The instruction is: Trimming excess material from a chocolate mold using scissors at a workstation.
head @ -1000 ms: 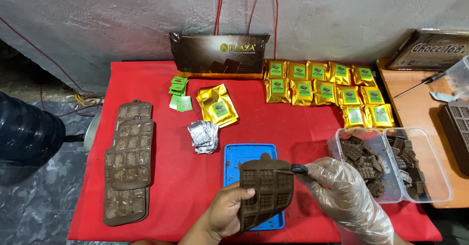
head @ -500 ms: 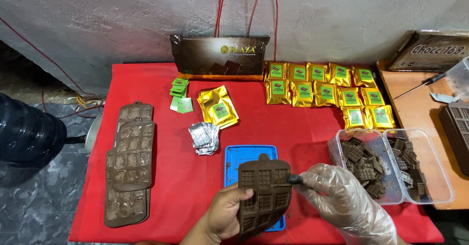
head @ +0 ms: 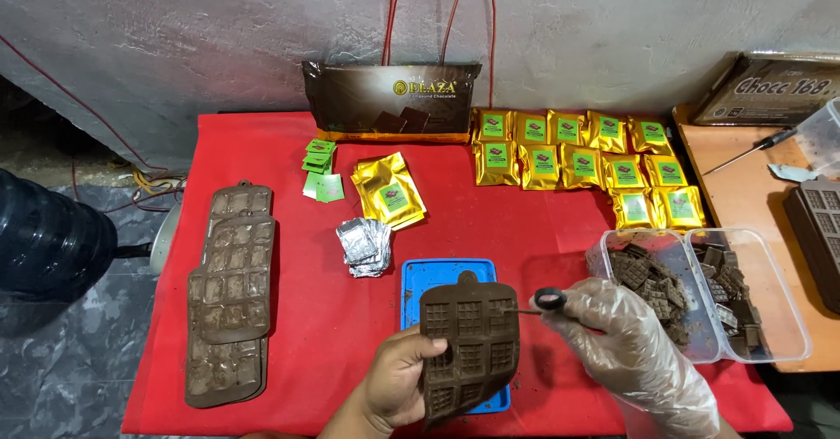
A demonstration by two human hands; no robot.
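Observation:
My bare left hand holds a brown chocolate mould by its left edge, tilted above a blue tray on the red table. My right hand, in a clear plastic glove, grips a thin tool with a black ring handle. The tool's tip touches the mould's upper right cells. Two clear tubs with chocolate pieces sit just right of the gloved hand.
A stack of brown moulds lies at the left. Silver foil wrappers, gold pouches, green labels and rows of filled gold packets cover the back. A dark chocolate bag leans on the wall.
The mould has tilted and shifted a little lower in my left hand. My right hand has turned so the tool's tip now meets the mould's upper right.

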